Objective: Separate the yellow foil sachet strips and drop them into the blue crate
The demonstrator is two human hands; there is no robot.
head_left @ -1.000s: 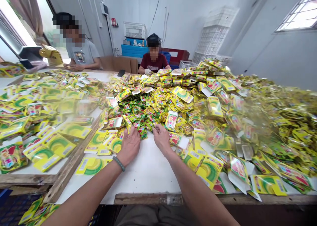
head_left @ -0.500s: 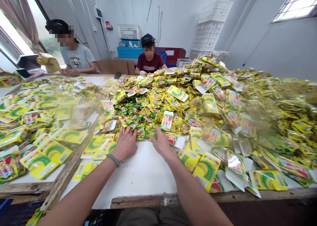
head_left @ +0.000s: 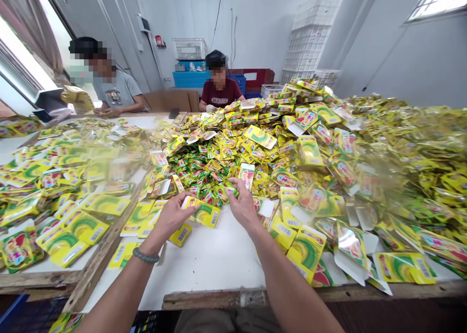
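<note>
My left hand (head_left: 174, 214) grips a flat yellow-and-green box (head_left: 202, 212) by its left end, thumb on top. The box is tilted over the white tabletop (head_left: 215, 260), barcode end pointing right. Another yellow box (head_left: 180, 235) lies just below that hand. My right hand (head_left: 241, 202) has its thumb and fingers closed round a small green packet (head_left: 232, 191) at the front edge of the heap. Small green candy-like packets (head_left: 204, 172) are piled directly beyond both hands. A box with a white flap (head_left: 247, 175) stands among them.
Flat yellow boxes (head_left: 306, 248) lie to the right, several with open flaps. A wooden divider (head_left: 105, 250) separates more boxes (head_left: 69, 226) on the left. A large packet heap (head_left: 419, 153) rises at right. Two people (head_left: 221, 92) sit across the table.
My left hand has lifted from the packets and moved left, now with a yellow box in it. My right hand has risen slightly with a green packet between its fingers.
</note>
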